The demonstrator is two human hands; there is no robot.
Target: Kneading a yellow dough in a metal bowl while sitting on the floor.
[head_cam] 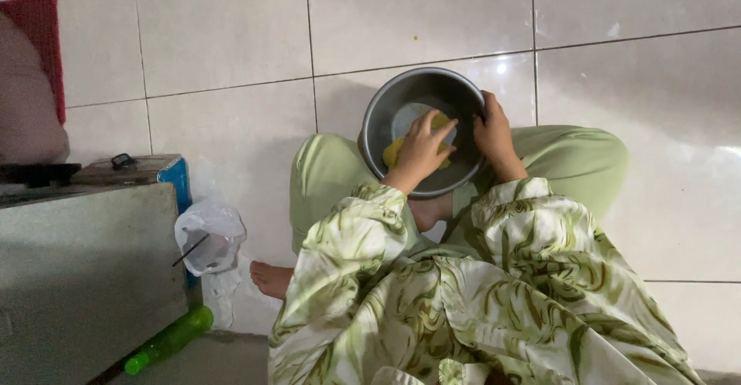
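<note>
**Two hands, one steel bowl, sitting on the tile floor**

Nearest the camera is the lap: a person in a green leaf-print top and plain green trousers, sitting cross-legged. One bare foot (272, 278) pokes out to the left of the knees.

The landmark is the single round metal bowl (401, 101), propped on the legs and tilted toward the camera. The left hand (423, 147) is down inside it, fingers spread flat and pressing on one lump of yellow dough (394, 152) at the bottom, not closed around it. The right hand (492, 132) is clamped over the bowl's right rim, fingers curled inside.

Left of the bowl and lower in frame: one crumpled clear plastic bag (210, 237) with a dark stick in it, one green bottle (168, 341) lying on the floor, and a grey cabinet (85, 261) with a blue-edged box (158, 170) on top. The box has no label I can make out.

Beyond the bowl and to its right there's open white tile (231, 37), loads of room. Far top left, a red cushion edge (42, 30).
</note>
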